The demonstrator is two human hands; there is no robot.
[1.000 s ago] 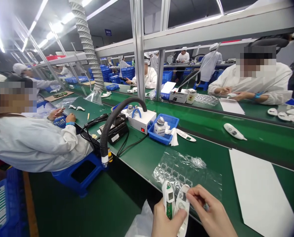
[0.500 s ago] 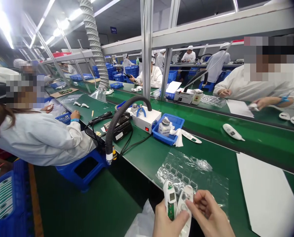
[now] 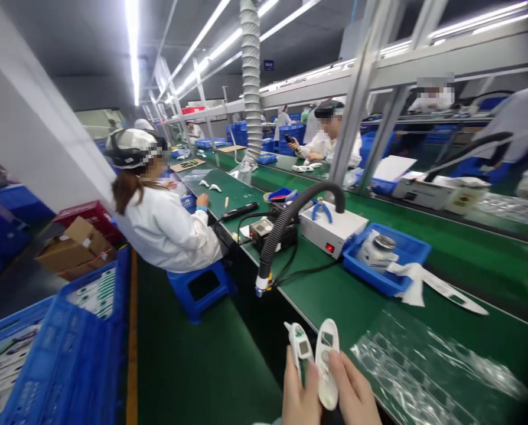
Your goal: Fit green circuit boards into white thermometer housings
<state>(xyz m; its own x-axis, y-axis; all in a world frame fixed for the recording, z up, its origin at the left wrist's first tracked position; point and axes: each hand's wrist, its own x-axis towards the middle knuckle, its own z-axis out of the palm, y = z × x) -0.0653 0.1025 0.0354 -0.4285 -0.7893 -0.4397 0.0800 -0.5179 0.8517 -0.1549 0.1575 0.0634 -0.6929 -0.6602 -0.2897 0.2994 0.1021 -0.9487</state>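
Note:
In my left hand [image 3: 300,394] is an opened white ear thermometer body [image 3: 303,347], its small grey screen and green circuit board showing. My right hand [image 3: 356,391] grips a white thermometer front cover [image 3: 328,381], with a window near its top and a round button below. Body and cover stand upright side by side in front of me, close to the bench edge. My left thumb lies close by the cover's edge; whether it touches is blurred. Clear plastic blister film [image 3: 414,378] lies on the green bench to the right of my hands.
On the bench [image 3: 308,283] stand a white box with a red switch [image 3: 335,230], a black hose [image 3: 273,242] and a blue tray [image 3: 379,283] holding a jar. A co-worker [image 3: 170,224] sits to the left on a blue stool [image 3: 197,289]. Blue crates [image 3: 64,354] line the lower left.
My view has swung left, bringing the crates and cartons into sight. My right hand, earlier beside the cover with fingers curled, now holds the cover, which is turned more upright.

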